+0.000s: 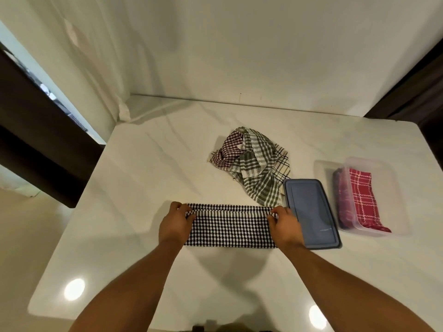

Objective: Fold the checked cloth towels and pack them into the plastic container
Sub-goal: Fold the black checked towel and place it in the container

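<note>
A black-and-white checked towel (230,227) lies as a long folded strip on the white table (148,168). My left hand (176,224) pinches its left end and my right hand (285,226) pinches its right end, near the far edge. A loose heap of checked towels (254,164), maroon, green and cream, lies behind it. At the right stands the clear plastic container (374,164) with a folded red checked towel (363,200) inside and a darker one beside it.
The container's blue-grey lid (311,212) lies flat between the strip and the container, touching my right hand's side. A white wall stands behind the table. Dark furniture flanks the table at left and far right.
</note>
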